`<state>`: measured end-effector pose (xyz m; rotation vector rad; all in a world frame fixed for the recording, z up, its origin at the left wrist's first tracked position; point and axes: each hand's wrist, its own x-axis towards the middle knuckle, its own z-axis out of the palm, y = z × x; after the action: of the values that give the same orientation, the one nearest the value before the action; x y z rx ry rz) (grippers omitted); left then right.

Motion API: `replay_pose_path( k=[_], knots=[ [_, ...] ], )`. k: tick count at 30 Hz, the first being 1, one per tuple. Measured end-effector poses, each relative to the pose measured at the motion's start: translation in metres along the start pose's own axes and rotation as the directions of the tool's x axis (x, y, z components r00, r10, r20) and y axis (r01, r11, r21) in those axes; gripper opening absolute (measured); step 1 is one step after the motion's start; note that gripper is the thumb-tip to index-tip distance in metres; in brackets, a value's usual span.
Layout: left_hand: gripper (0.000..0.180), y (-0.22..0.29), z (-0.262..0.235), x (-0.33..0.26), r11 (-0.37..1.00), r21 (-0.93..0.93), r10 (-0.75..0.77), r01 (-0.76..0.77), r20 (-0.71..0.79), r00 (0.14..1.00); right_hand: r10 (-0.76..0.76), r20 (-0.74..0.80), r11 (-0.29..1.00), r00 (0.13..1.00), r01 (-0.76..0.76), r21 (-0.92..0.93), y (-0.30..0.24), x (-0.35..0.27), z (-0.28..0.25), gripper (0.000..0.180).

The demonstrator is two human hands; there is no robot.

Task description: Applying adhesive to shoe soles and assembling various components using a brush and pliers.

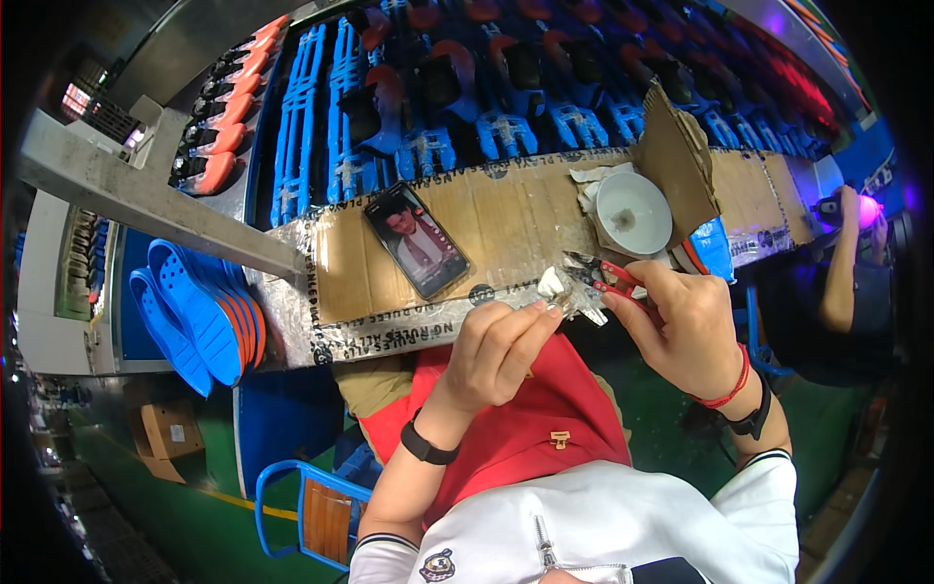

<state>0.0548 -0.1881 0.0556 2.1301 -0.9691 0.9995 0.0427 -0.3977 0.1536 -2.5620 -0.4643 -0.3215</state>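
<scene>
My left hand (496, 350) is closed in a pinch over the front edge of the cardboard-covered bench. Between thumb and fingertips it grips a small white and clear piece (553, 284), whose kind is too small to make out. In my right hand (696, 316) are red-handled nippers (615, 274), their dark jaws pointing left, close to the white piece. Whether the jaws touch it cannot be told. Just beyond the nippers stands a white bowl (637, 200) with a little greyish stuff at its bottom. A phone (418, 238) with a lit screen lies left of them.
Cardboard with printed tape (525, 200) covers the bench. Blue clogs (195, 311) are stacked at the left edge beside a metal post (156, 190). Rows of blue racks with orange and black shoe parts (448, 83) fill the far side. Another person's arm (842, 253) is at right.
</scene>
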Motion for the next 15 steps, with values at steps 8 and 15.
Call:
replay_pose_path(
  k=[8,15],
  knots=[
    [0.037,-0.0011,0.0027,-0.0003,1.000,-0.012,-0.007,0.007,-0.005,1.000,0.017,-0.024,1.000,1.000,-0.017,-0.022,0.0028,-0.0001,-0.0002,0.021],
    [0.038,-0.0017,0.0004,0.0008,0.999,-0.034,-0.010,0.011,0.019,1.000,0.037,0.015,0.999,0.999,-0.038,0.016,0.0034,-0.0003,-0.0051,0.020]
  ],
)
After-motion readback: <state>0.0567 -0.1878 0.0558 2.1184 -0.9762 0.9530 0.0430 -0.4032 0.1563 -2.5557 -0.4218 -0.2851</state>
